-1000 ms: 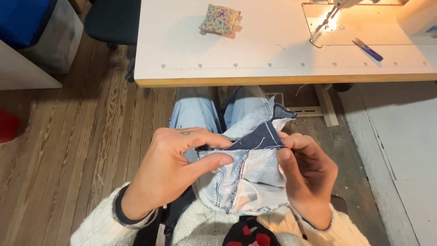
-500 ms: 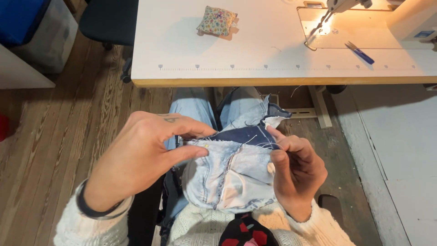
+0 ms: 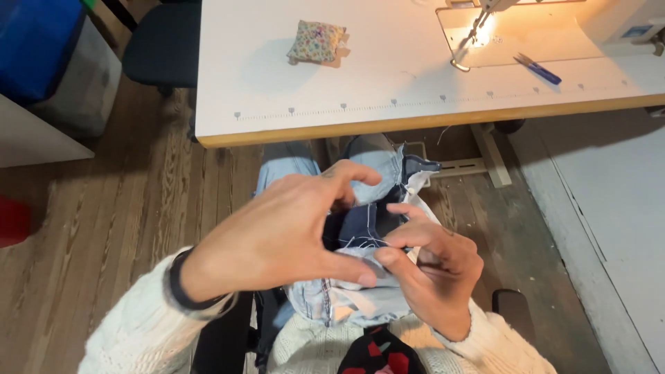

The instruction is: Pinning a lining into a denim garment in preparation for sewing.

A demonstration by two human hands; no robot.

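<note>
A piece of denim (image 3: 360, 225), light blue with a dark blue patch and frayed threads, lies over my lap. My left hand (image 3: 284, 239) reaches across from the left and pinches its lower edge between thumb and fingers. My right hand (image 3: 433, 266) grips the same fabric from the right, thumb and forefinger closed on the seam near the dark patch. The two hands almost touch. Much of the cloth is hidden behind my left hand.
A white sewing table (image 3: 277, 104) with a wooden front edge stands ahead. On it are a floral pincushion (image 3: 317, 41), a sewing machine needle area (image 3: 471, 34) lit by a lamp, and blue thread snips (image 3: 537, 69). A dark chair (image 3: 163, 48) and wooden floor (image 3: 104, 208) lie left.
My left hand has moved right and up over the denim, covering more of it. The fabric is bunched closer between both hands, and the view has shifted left.
</note>
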